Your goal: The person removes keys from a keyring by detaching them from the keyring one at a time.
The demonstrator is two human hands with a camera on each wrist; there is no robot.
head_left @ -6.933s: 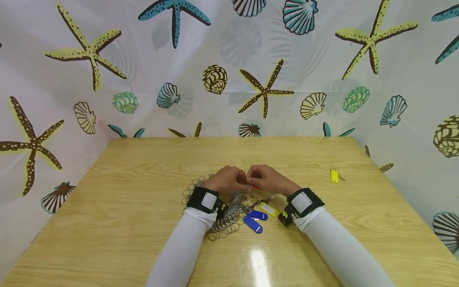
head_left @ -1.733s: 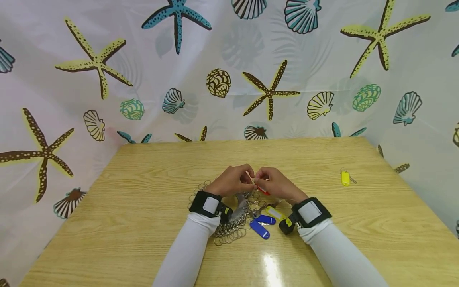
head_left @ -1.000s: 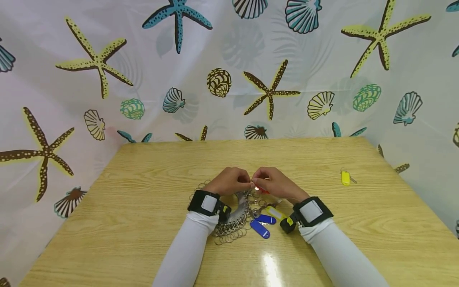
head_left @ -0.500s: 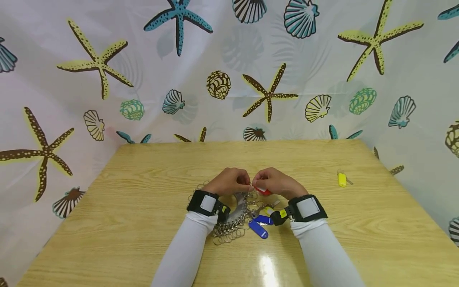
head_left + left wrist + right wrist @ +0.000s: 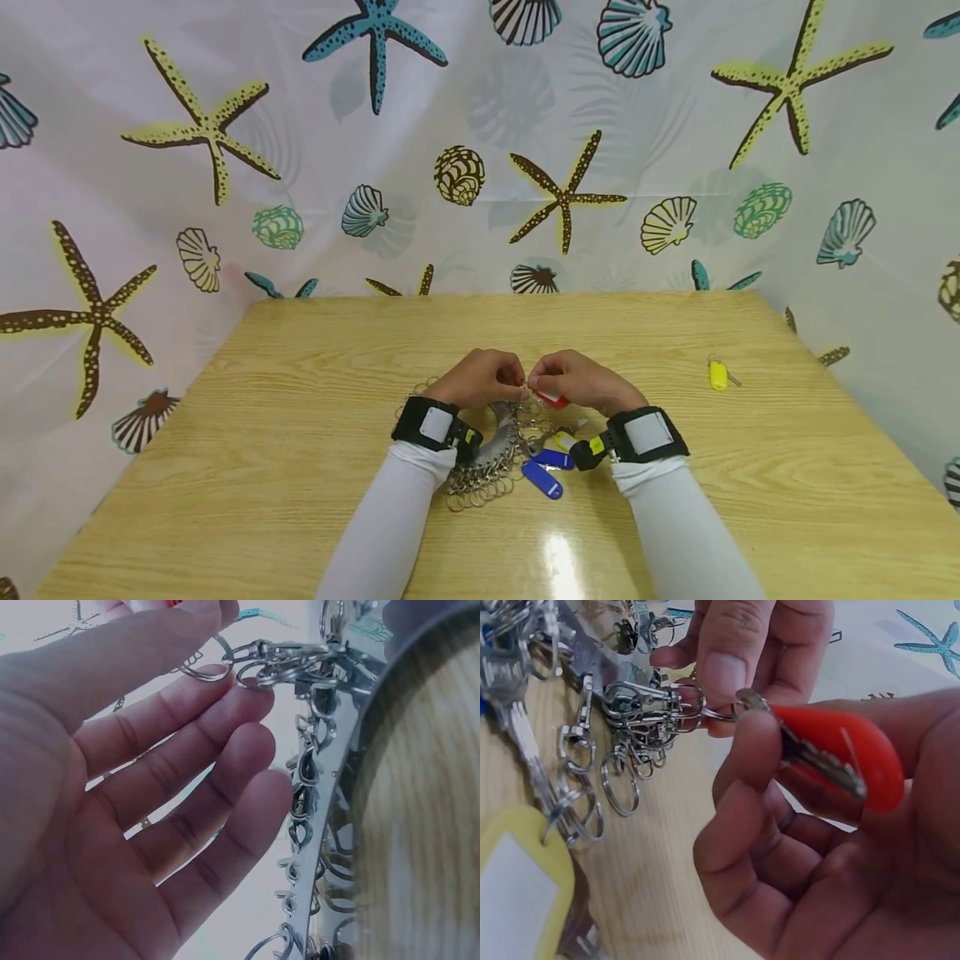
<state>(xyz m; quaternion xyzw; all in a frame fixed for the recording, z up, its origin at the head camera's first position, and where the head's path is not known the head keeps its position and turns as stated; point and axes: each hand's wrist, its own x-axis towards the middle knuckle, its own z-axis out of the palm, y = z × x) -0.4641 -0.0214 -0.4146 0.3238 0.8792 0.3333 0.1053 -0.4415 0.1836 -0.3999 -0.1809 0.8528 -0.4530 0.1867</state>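
Observation:
My left hand (image 5: pixel 483 379) pinches a split ring (image 5: pixel 721 715) between thumb and fingers. This ring hangs among the clasps at the far side of a silver ring-shaped key holder (image 5: pixel 498 446). From the right, my right hand (image 5: pixel 588 383) grips a red key tag (image 5: pixel 847 746) with a metal key (image 5: pixel 821 761) lying along it. The key's head is right at the split ring in the right wrist view. In the left wrist view, several clasps (image 5: pixel 304 765) line the holder's edge beside the left fingers (image 5: pixel 247 810). The left forearm covers part of the holder.
Two blue key tags (image 5: pixel 542 479) and a yellow tag (image 5: pixel 525 885) with keys lie at the holder's right side, below the hands. Farther right on the wooden table (image 5: pixel 300 375) is another yellow tag (image 5: pixel 717 375) with a key. A patterned curtain (image 5: pixel 405 125) stands behind.
The right wrist has turned and shifted slightly left, covering more of the near yellow tag. The red tag has tilted in the right fingers. The left hand has stayed almost in place.

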